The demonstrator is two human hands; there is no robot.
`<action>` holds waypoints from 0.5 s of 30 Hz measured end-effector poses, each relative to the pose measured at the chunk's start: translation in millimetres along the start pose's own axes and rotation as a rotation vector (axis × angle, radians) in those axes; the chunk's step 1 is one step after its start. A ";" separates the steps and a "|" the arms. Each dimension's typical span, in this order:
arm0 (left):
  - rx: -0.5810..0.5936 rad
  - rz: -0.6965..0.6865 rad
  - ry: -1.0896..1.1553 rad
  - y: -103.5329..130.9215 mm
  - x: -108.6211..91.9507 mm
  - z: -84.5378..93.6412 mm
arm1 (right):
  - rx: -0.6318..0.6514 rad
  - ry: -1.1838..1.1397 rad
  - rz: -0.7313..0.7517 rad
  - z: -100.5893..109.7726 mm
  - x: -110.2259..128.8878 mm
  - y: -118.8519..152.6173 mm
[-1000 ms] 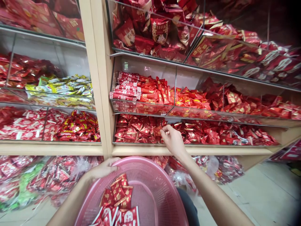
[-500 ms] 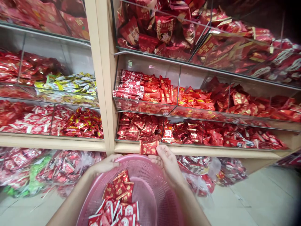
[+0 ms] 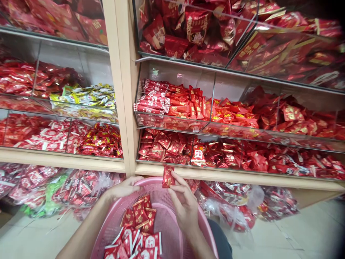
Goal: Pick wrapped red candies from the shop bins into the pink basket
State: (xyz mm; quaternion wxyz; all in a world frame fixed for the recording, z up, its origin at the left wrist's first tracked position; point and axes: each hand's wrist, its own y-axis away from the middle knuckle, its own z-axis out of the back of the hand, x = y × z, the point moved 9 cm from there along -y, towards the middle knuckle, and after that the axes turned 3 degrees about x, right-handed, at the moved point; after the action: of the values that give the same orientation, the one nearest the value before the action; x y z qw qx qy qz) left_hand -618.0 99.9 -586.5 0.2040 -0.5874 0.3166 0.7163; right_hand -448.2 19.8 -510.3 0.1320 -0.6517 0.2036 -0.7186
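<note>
- While I watch from far away, my right hand (image 3: 183,203) has its thumb and fingers pinching one small red packet (image 3: 168,176), held up near the far rim of the pink basket (image 3: 165,219).
- My left hand (image 3: 122,189) has its fingers bent over the basket's rim on the left side; I can't see all of them.
- Done, I think: a few gold-patterned packets (image 3: 140,214) lie in the basket, and a bunch of white-edged packets (image 3: 149,240) lies just nearer to me.
- Not done: the pinched packet is not down with that pile yet.
- Lots of flowery red packets (image 3: 164,147) sit in the low shelf bin past the basket, so plenty are left there.
</note>
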 end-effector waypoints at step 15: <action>0.006 -0.046 -0.094 -3.4 2.7 2.5 | 0.533 0.446 0.063 -37.9 -20.5 17.5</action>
State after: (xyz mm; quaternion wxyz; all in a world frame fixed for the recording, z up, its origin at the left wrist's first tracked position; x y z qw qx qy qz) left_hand -618.2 103.9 -589.6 0.2368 -0.5597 0.2949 0.7373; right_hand -484.7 18.3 -539.1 0.2719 -0.4147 0.0524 -0.8668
